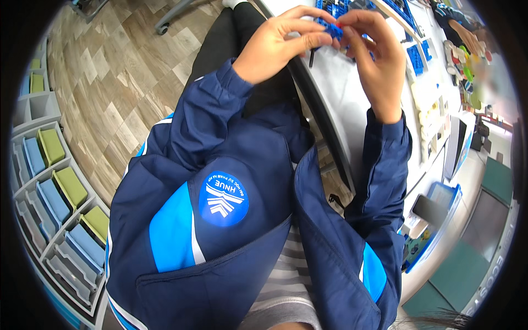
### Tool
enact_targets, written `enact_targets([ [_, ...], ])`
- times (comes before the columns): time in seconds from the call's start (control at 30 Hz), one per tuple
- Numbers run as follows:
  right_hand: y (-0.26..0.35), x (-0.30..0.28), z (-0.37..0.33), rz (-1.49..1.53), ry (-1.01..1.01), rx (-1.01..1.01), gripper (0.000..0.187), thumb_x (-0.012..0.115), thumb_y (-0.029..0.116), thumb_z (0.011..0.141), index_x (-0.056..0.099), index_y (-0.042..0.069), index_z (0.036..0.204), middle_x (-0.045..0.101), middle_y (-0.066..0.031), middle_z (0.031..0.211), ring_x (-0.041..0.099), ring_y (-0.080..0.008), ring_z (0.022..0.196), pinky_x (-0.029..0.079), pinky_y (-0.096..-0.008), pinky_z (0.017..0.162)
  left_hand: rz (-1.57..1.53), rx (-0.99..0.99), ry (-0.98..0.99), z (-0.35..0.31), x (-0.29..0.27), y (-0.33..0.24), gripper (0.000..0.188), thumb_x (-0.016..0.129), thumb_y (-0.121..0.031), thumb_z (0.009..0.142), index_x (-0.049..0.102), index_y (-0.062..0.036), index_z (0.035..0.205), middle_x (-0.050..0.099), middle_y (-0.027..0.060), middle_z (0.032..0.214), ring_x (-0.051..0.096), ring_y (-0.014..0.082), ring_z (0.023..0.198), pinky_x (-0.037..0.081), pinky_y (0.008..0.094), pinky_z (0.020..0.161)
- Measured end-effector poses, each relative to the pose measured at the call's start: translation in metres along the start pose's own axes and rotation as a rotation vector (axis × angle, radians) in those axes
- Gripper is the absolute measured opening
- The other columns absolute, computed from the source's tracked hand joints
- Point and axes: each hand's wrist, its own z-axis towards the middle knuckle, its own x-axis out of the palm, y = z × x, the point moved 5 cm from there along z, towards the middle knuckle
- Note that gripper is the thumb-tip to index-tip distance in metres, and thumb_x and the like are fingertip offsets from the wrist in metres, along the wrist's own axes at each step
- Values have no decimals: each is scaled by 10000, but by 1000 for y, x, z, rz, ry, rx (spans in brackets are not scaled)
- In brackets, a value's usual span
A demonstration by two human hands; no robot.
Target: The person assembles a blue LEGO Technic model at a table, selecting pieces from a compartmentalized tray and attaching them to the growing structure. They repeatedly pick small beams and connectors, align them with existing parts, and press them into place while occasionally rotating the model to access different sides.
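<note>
At the top of the head view, my left hand [275, 44] and my right hand [379, 60] meet over the edge of a white table [344, 99]. Between their fingertips is a small blue plastic building piece [333, 31], pinched from both sides. A bit of red [339, 25] shows beside it, partly covered by my right fingers. Just below the piece, a thin black rod [312, 58] points downward; whether it is joined to the piece I cannot tell. More blue building parts [333, 6] lie behind my hands, partly hidden by them.
Further right on the table are a blue lattice part [416, 59] and cream-coloured pieces [426, 118]. Another person's hand [466, 37] rests at the far right. A blue-rimmed bin [454, 209] stands lower right. Shelves with green bins [51, 146] line the left; a chair wheel [161, 27] is on the floor.
</note>
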Motion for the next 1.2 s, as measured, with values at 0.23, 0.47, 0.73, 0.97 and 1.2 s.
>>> enact_targets([
  [0.23, -4, 3, 6, 37, 21, -37, 130, 580, -42, 938, 578, 37, 1041, 628, -18, 971, 601, -93, 908, 492, -245, 788, -50, -39, 4, 6, -5, 16, 258, 641, -236, 973, 734, -5, 1043, 593, 27, 1231, 568, 52, 650, 453, 205, 629],
  [0.47, -23, 8, 7, 252, 30, -74, 104, 601, 27, 960, 554, 52, 1050, 615, -11, 1012, 588, -87, 959, 475, -243, 840, -61, 13, 63, 9, -9, 23, 272, 630, -237, 980, 736, 0, 1059, 571, 10, 1252, 550, 45, 670, 453, 198, 653],
  [0.73, -34, 11, 5, 342, 84, -37, 99, 571, 53, 990, 540, 62, 1085, 608, -8, 1009, 568, -70, 939, 463, -215, 816, -100, 95, 95, 12, -7, 33, 267, 630, -235, 980, 734, 0, 1055, 572, 6, 1236, 544, 38, 682, 448, 193, 648],
  [0.97, -29, 11, 8, 336, 143, -130, 92, 544, 31, 999, 536, 52, 1088, 601, -7, 1013, 573, -72, 866, 466, -204, 744, -58, 63, 84, 10, -7, 31, 273, 638, -253, 976, 737, -12, 1057, 573, -2, 1225, 554, 48, 678, 454, 195, 645],
  [1.2, -27, 11, 6, 383, 132, 10, 70, 578, 49, 989, 577, 50, 1059, 632, 4, 918, 539, -33, 707, 416, -168, 582, -17, 43, 40, 7, -9, 28, 316, 654, -292, 967, 730, -1, 1061, 586, -1, 1219, 564, 53, 661, 459, 202, 631],
])
